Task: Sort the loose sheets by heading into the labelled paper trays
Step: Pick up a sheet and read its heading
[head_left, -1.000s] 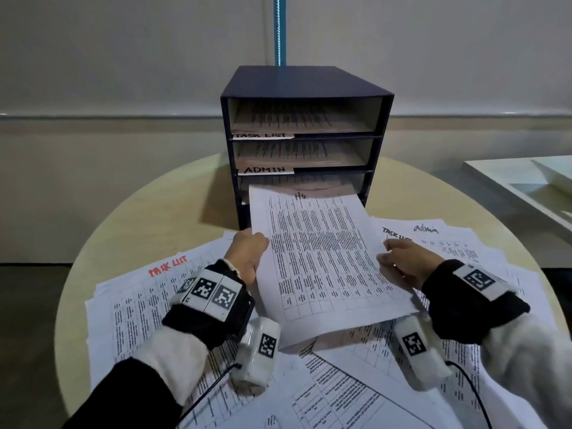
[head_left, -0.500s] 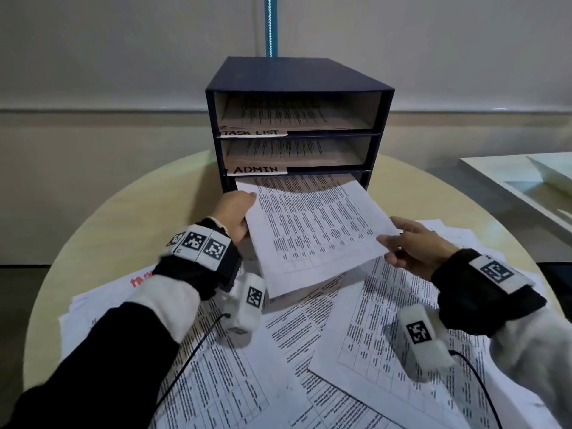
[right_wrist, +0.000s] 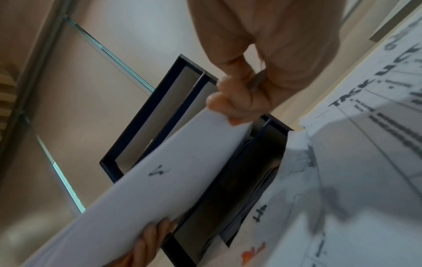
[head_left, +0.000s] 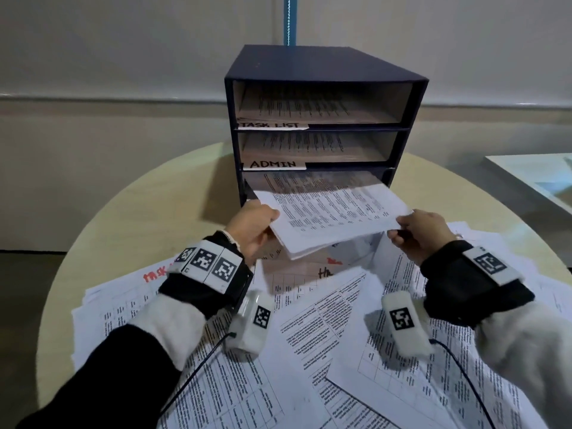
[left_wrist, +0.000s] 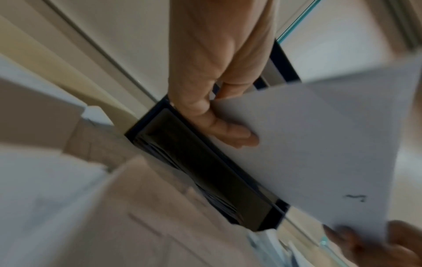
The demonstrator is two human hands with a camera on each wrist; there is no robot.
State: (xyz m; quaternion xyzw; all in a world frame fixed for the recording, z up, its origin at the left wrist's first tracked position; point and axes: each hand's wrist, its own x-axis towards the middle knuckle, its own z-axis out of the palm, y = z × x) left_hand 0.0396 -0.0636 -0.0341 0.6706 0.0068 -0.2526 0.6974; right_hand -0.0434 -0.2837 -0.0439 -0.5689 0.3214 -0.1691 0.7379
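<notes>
Pale wood round table (head_left: 161, 212) carries a spread of loose sheets (head_left: 325, 351) with printed tables. Dark blue tray unit (head_left: 325, 69) stands at the far side — three shelves, the top labelled TASK LIST (head_left: 272, 125), the middle ADMIN (head_left: 274, 164), both holding paper. One held sheet (head_left: 334, 212) has its far edge inside the bottom shelf and its near half outside. Left hand (head_left: 252, 226) pinches its left edge; right hand (head_left: 421, 233) pinches its right corner — thumbs on top.

We are facing a pale wall (head_left: 123, 51) with a blue pole (head_left: 290, 20); a white ledge (head_left: 532, 178) is sitting right of the round bench (head_left: 148, 218).
</notes>
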